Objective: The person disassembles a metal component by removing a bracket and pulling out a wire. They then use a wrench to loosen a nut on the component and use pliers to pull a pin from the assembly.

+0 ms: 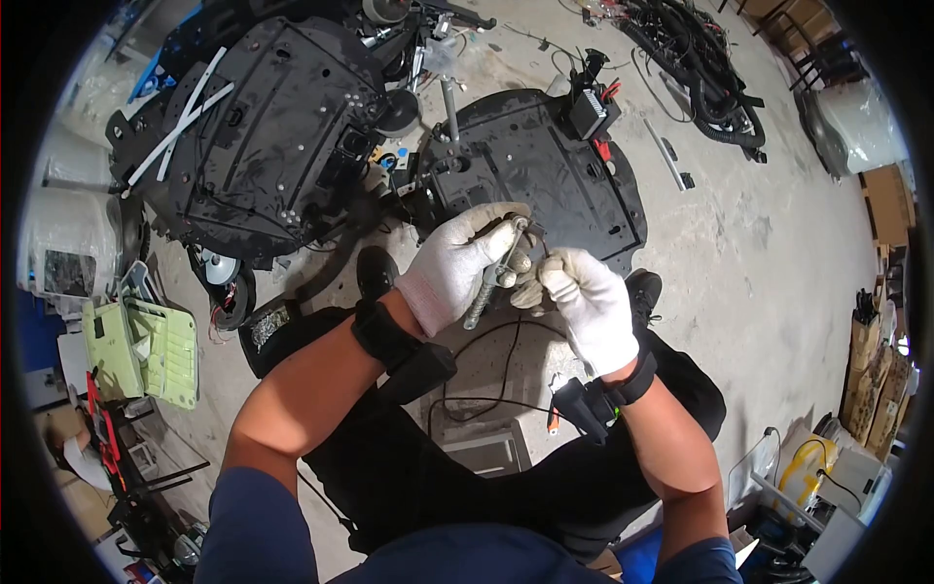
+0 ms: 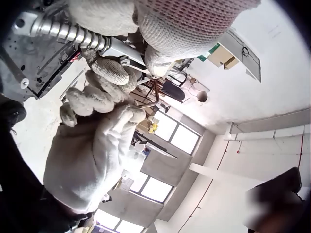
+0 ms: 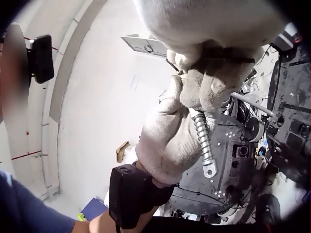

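Observation:
White knitted gloves cover both hands. My left hand (image 1: 455, 265) grips a coil-spring shock absorber (image 3: 203, 137), whose silver spring and eyelet end stick out below the fingers in the right wrist view. In the left wrist view the shock absorber (image 2: 73, 33) slants past the gloved fingers, with a bolt at its side. My right hand (image 1: 591, 310) pinches an L-shaped hex key (image 2: 156, 92) between thumb and finger, close to the shock absorber's end under the left thumb. The other right fingers curl beneath it. Gloves hide the hex key's tip.
Two black vehicle base panels (image 1: 282, 127) lie on the concrete floor ahead, a loose post (image 1: 449, 109) on one. Black cable bundles (image 1: 715, 88) lie at upper right. A light-green plastic case (image 1: 163, 350) stands at left. A black cable (image 1: 511, 365) runs between the legs.

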Available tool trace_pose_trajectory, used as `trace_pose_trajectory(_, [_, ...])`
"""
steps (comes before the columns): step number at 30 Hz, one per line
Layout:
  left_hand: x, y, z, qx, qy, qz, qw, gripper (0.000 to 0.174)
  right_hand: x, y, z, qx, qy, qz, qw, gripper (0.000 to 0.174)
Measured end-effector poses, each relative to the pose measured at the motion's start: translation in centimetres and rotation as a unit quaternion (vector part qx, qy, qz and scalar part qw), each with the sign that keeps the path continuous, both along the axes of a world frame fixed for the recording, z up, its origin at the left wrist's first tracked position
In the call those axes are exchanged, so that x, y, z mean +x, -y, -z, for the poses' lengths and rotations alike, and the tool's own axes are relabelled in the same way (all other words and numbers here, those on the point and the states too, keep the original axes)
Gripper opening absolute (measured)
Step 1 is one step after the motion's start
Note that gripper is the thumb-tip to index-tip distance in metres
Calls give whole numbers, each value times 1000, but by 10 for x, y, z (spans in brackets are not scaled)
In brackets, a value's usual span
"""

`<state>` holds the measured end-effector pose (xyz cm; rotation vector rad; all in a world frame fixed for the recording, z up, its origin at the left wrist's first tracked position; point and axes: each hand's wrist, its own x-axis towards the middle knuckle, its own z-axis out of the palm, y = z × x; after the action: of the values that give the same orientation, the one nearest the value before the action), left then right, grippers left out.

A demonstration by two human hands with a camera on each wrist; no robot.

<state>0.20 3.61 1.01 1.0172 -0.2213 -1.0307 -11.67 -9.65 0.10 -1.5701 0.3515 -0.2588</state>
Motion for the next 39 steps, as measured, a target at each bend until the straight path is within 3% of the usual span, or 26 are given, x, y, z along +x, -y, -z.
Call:
trace_pose_trajectory(2, [0,0,5,-48,-30,20,998,30,0,1,-1,0,4,5,1000,13])
trace_pose_trajectory(9, [1,-1,3,-33,-51,23,998,29,0,-1,1,30,-13,15,999,12])
trace_pose_trajectory(15, [2,-2,2,-22,-30,9,999,29,0,2,1,-19,10,8,1000,13])
trace_pose_trajectory(18, [5,-6,2,-16,30,38,999,30,1,5,4,-80,86,17,993,12])
trace_pose_trajectory(20, [4,-8,-3,-15,6,53,998,29,0,11,-6,-173,93,-30,980,10])
trace_pose_trajectory(24, [7,-12,-7,-15,-36,86,996,28,-2,22,-3,-215,107,-64,969,13])
trace_pose_trajectory(26, [8,-12,-12,17,2,110,994,28,-3,30,-11,-442,106,-66,888,26])
trace_pose_trajectory(27, [7,-12,-13,17,2,110,994,28,-3,32,-15,-469,94,-64,876,39])
trace_pose_trajectory(28, [6,-12,-15,25,31,107,993,29,-3,32,-14,-469,95,-65,876,39])
trace_pose_trajectory(30, [4,-11,-20,32,61,105,992,29,-5,34,-12,-585,73,-38,807,44])
trace_pose_trajectory(32, [2,-9,-28,87,92,100,987,31,-3,35,-11,-593,73,-36,801,45])
trace_pose_trajectory(35, [0,-8,-28,83,95,91,988,32,6,37,-11,-602,135,-23,787,43])
trace_pose_trajectory(38, [-2,-8,-26,85,118,92,985,30,9,28,-29,-612,88,-15,785,37])
trace_pose_trajectory(39, [-2,-8,-27,85,117,94,985,30,10,23,-36,-621,16,-12,784,32])
